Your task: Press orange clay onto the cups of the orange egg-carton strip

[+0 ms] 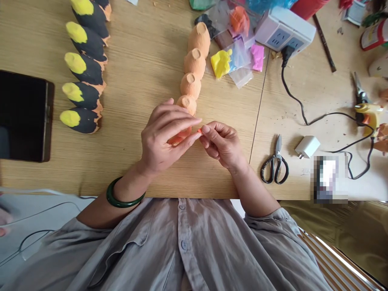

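My right hand (222, 143) pinches a small bit of orange clay (199, 130) between thumb and forefinger. The thumb tip of my left hand (165, 135) meets the same bit, while its other fingers are held out straight above. Partly hidden beneath my left hand is an orange piece (178, 137) at the near end of a row. Beyond it runs the row of peach-coloured rounded shapes (194, 62) with flat round tops. On the left, several black figures (89, 95) with yellow clay caps stand in a line.
A dark tablet (22, 117) lies at the left edge. Clay packets (221, 63) and a white power strip (283, 32) are at the back right. Black-handled scissors (275, 163), a white adapter (307, 146), a cable and a glue gun (368, 115) lie to the right.
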Motion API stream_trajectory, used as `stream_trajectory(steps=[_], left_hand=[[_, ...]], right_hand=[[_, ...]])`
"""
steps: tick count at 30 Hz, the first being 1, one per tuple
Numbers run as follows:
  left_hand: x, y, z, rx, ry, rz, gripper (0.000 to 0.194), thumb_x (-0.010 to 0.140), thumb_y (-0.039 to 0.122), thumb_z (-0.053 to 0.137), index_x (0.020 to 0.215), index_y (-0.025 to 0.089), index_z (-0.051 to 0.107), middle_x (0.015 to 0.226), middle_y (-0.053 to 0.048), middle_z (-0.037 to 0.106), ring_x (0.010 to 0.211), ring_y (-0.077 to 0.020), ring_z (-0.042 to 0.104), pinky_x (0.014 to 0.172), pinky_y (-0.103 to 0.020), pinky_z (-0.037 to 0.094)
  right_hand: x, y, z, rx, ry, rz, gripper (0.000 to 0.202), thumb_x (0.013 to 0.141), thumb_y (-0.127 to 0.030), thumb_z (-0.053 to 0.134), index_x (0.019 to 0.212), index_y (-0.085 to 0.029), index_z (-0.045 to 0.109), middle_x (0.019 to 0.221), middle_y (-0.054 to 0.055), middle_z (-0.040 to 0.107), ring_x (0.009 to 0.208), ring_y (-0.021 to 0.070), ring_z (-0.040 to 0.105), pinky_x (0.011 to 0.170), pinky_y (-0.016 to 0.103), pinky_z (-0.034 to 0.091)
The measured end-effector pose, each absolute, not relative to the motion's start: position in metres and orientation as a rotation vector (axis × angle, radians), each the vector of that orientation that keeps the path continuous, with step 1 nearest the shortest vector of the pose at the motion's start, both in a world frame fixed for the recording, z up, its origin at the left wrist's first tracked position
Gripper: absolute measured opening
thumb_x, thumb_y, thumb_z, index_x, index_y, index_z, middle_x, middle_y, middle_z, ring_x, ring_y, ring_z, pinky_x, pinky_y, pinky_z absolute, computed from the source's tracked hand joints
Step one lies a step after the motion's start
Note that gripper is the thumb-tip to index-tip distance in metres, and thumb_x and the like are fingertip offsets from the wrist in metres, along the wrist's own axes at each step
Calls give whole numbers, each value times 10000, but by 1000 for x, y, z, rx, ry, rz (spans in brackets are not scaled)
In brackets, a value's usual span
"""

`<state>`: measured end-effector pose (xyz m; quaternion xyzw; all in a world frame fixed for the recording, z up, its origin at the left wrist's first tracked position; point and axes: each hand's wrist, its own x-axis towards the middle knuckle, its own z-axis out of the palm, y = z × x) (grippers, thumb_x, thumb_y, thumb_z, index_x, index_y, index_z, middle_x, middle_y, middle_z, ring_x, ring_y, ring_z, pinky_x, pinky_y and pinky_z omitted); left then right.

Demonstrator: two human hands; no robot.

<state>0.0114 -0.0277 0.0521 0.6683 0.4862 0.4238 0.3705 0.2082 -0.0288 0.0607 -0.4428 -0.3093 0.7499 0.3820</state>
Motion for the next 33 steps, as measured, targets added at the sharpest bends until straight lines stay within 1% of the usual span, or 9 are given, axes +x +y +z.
stream_trajectory(steps=[6,9,13,16,20,25,28,31,33], left_hand=[[12,-30,54,1516,1255,997,185,1037,552,926,989,386,861,1055,-50,847,1381,-404,729,1351,-808,513],[13,-31,54,1491,1274,1017,171,1021,537,939,1010,382,868,1051,-54,840,1383,-410,718,1322,-789,543],[13,-29,56,1509,1245,1026,169,1005,542,965,1044,394,892,1118,-59,853,1386,-408,717,1320,-769,549],[12,-30,57,1569,1253,1021,176,1057,574,911,1037,399,900,1101,-51,865,1356,-395,746,1320,-767,557],[10,-32,51,1742,1258,1131,202,1166,517,802,1025,399,887,1065,-14,883,1216,-336,814,1302,-761,590],[9,-30,35,1980,1227,1297,139,1202,452,766,1113,432,871,1071,20,905,1124,-294,846,1140,-684,697],[10,-29,31,2048,1192,1353,90,1187,476,794,1220,433,866,1120,17,917,1107,-289,853,1036,-629,727],[11,-29,33,2061,1174,1354,144,1164,486,832,1296,434,859,1181,6,922,1123,-295,857,1015,-609,730],[11,-29,34,2049,1180,1345,96,1173,426,826,1259,440,866,1141,13,922,1120,-293,860,1028,-611,727]], right_hand=[[206,-29,61,-1113,-780,1924,690,790,-794,1039,778,-216,662,654,-76,635,411,27,385,371,209,266],[207,-29,60,-1116,-779,1924,677,767,-776,1061,828,-221,680,662,-87,631,418,32,401,371,206,275],[208,-28,59,-1121,-783,1908,660,800,-780,1038,852,-228,678,654,-98,592,438,38,399,379,205,277],[208,-29,59,-1108,-804,1912,662,814,-780,1032,819,-220,678,661,-90,600,442,35,413,383,201,293],[208,-30,57,-1040,-804,1931,628,884,-752,1003,827,-199,712,658,-84,619,407,34,442,362,194,308],[208,-28,56,-980,-765,1982,621,866,-704,1043,813,-204,678,673,-80,670,390,36,478,343,181,364],[209,-27,56,-980,-735,1984,599,852,-674,1065,844,-201,698,656,-91,666,381,34,463,333,172,354],[210,-27,56,-978,-725,1991,586,867,-662,1060,845,-196,705,641,-93,658,374,33,452,330,169,345],[210,-27,56,-962,-733,1999,593,875,-657,1057,820,-194,690,646,-89,658,375,30,454,333,165,351]])
